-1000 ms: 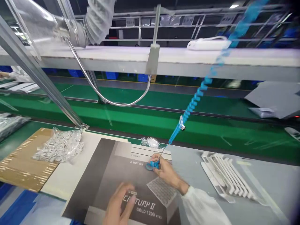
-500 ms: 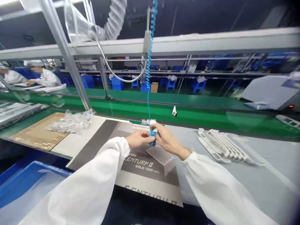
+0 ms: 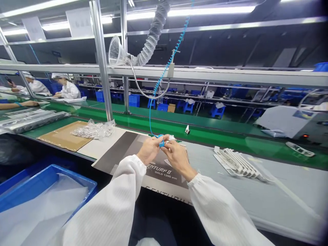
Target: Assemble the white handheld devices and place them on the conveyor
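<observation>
White ceiling tubes [image 3: 220, 10] glare beyond the far edge of the table [image 3: 256, 198], brightly lit. Deep shadow lies below its near edge; the view's right border is dark.

Overhead obstacle: coiled cord [image 3: 163, 74]

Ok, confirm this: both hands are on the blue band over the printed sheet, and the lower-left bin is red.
No: the head view shows the lower-left bin is blue. The left hand and right hand are on the blue band over the printed sheet.
</observation>
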### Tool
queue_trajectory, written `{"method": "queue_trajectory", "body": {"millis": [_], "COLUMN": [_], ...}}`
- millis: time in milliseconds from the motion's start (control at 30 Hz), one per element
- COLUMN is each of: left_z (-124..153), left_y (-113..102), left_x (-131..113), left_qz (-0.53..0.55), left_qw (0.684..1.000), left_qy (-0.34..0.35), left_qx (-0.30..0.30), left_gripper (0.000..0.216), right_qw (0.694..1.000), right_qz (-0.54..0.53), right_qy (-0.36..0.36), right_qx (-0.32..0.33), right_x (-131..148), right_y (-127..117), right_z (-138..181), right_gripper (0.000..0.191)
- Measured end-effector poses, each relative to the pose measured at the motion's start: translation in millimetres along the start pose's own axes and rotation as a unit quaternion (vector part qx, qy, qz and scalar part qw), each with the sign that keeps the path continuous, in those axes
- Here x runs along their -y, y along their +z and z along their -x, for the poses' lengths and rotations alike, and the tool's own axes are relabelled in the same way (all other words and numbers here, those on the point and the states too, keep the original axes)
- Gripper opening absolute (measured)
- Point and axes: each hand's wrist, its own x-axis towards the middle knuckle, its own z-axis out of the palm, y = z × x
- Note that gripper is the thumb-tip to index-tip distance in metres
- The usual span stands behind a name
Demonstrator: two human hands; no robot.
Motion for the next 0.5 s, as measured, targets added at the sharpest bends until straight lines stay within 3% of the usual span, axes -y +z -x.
{"method": "queue_trajectory", "body": {"millis": [100, 167, 267, 333, 367, 500], "left_z": [-12.9, -26.6, -55.0, -78.9, -92.2, -148.0], "left_y": [-9.6, -18.8, -34.7, -45.0, -49.9, -71.1], "left_x": [-0.4, 4.7, 12.6, 15.2, 15.7, 14.3], "left_qz": [0.089, 0.089, -0.105, -0.269, -0.341, -0.570], "left_qw": [0.995, 0.992, 0.986, 0.952, 0.928, 0.794], "left_qy": [0.046, 0.086, 0.124, 0.144, 0.151, 0.103], "left_qx": [-0.006, -0.014, 0.023, 0.031, 0.007, -0.185], "left_gripper": [0.033, 0.030, 0.027, 0.031, 0.034, 0.034], "right_qw": [0.998, 0.987, 0.957, 0.945, 0.942, 0.917], "right_qz": [-0.055, -0.143, -0.220, -0.235, -0.241, -0.288], "right_qy": [0.008, 0.062, 0.184, 0.222, 0.228, 0.249], "right_qx": [0.025, 0.039, 0.036, 0.043, 0.049, 0.122], "right_x": [-3.4, -7.9, -13.7, -11.2, -7.3, 9.6], "right_y": [-2.1, -7.2, -10.6, -4.2, 2.5, 49.9], "right_z": [-14.7, -29.6, -53.5, -65.5, -70.0, -87.4], "right_gripper": [0.033, 0.037, 0.038, 0.036, 0.035, 0.032]}}
